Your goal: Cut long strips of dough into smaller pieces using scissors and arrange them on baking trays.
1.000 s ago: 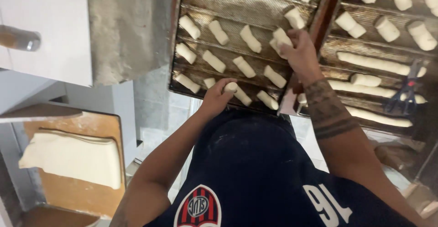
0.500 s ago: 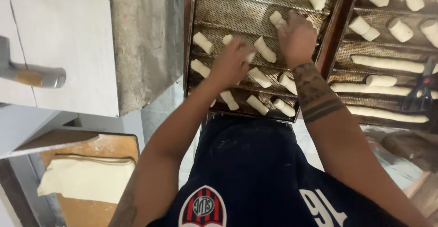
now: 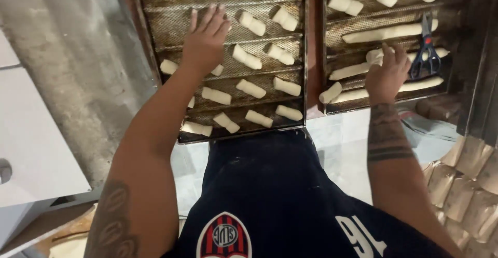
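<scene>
Spreading our left hand (image 3: 205, 37) flat on the left tray (image 3: 155, 55), fingers splayed and gripping nothing, we rest it on the bare mesh among the short dough pieces (image 3: 247, 57) lying in rows along the channels. Our right hand (image 3: 388, 73) sits on the right tray (image 3: 451, 89), fingers loosely curled over the long dough rolls (image 3: 386, 31); whether they pinch one we cannot tell. Blue scissors (image 3: 426, 48) lie just beside it. We judge the arranging step is in hand; a next move would call for a light grip, since raw dough dents easily.
</scene>
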